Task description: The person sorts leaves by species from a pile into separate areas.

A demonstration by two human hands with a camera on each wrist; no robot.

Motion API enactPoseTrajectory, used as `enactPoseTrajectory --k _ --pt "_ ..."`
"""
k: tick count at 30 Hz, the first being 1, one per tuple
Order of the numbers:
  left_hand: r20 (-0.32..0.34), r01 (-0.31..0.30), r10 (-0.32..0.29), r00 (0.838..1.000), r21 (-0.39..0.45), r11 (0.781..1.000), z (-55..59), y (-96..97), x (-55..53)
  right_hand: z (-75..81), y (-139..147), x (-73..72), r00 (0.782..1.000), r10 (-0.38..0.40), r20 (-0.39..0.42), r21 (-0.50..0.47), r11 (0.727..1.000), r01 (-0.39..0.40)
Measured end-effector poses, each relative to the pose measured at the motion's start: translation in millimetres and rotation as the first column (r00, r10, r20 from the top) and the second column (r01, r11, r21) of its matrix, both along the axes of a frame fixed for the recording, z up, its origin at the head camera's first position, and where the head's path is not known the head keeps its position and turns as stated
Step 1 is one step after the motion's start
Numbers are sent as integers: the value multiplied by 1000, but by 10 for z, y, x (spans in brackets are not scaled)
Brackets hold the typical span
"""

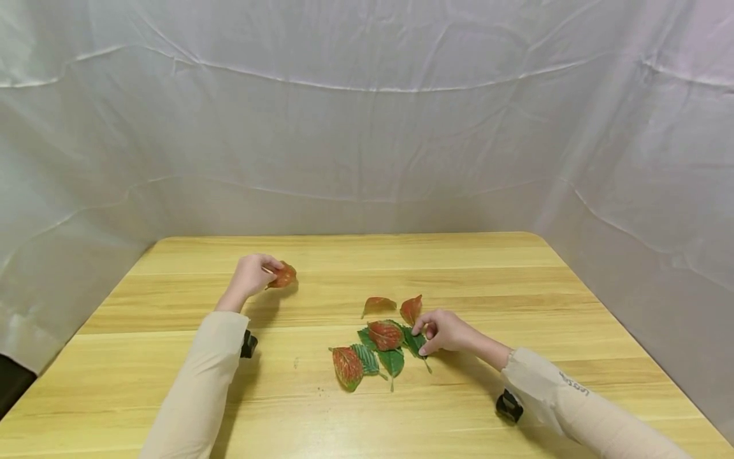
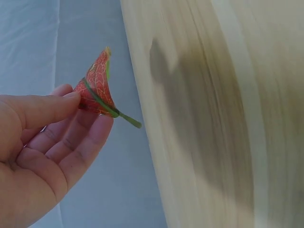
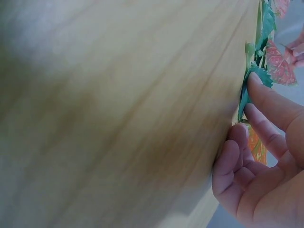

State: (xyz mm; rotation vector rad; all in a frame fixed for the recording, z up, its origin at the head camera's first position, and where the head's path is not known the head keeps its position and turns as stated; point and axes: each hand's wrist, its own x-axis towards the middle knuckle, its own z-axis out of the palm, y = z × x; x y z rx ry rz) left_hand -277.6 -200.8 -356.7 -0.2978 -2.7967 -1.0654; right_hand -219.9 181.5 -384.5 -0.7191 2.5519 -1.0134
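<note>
My left hand (image 1: 252, 274) pinches a red leaf (image 1: 283, 275) between thumb and fingers, raised over the far left of the table. In the left wrist view this leaf (image 2: 97, 85) is folded lengthwise, its green stem (image 2: 128, 118) pointing away from the fingers. My right hand (image 1: 450, 331) is at the right side of a loose pile, with thumb and index finger at opposite edges of a green leaf (image 1: 415, 343). Beside it a red leaf (image 1: 385, 335) lies over other green leaves (image 1: 392, 362). Another red leaf (image 1: 411, 310) sits just beyond the right fingertips.
A curved red leaf (image 1: 378, 305) lies behind the pile. At the front left, a red-and-green leaf (image 1: 347, 368) rests next to a ribbed green leaf (image 1: 366, 359). Pale sheeting (image 1: 367, 140) rises behind the wooden table (image 1: 487, 274) and along its sides.
</note>
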Motion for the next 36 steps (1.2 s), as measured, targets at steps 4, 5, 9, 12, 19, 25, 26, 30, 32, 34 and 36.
enactPoseTrajectory --k 4,5,9,12,19,25,26,30,32,34,36 --pt "23 -5 5 1000 -9 1000 -4 -30 -30 3 9 1 1000 2 12 -16 1000 -2" --pt "30 -3 3 1000 -12 1000 -9 -34 -36 -77 47 -43 999 33 -6 -39 999 -33" --pt "63 -2 3 998 -15 1000 -34 -43 -46 -69 40 -36 1000 28 12 -44 999 -28" --pt "77 -2 3 997 -17 1000 -49 -46 -49 0 -7 8 1000 -7 28 -5 1000 7" --pt "75 0 3 997 -36 999 -81 -54 -74 -8 -9 -5 1000 -11 17 14 1000 10" --pt "88 -20 24 996 -46 999 -78 -64 -59 -1 -8 -8 1000 -17 19 22 1000 17" --pt "86 -25 29 996 -49 998 -79 -66 -52 -1 -9 -7 1000 -16 18 23 1000 15" --pt "74 -47 51 996 -52 998 -72 -75 -19 4 -14 -5 1000 -13 16 22 1000 13" --pt "64 -64 67 996 -56 996 -73 -83 -7 5 -16 -5 1000 -14 16 21 1000 13" --pt "51 -84 87 995 -59 995 -75 -91 5 3 -18 -6 1000 -12 14 21 1000 12" --pt "43 -108 110 993 -60 992 -79 -95 16 -1 -20 -8 1000 -10 11 19 1000 10"
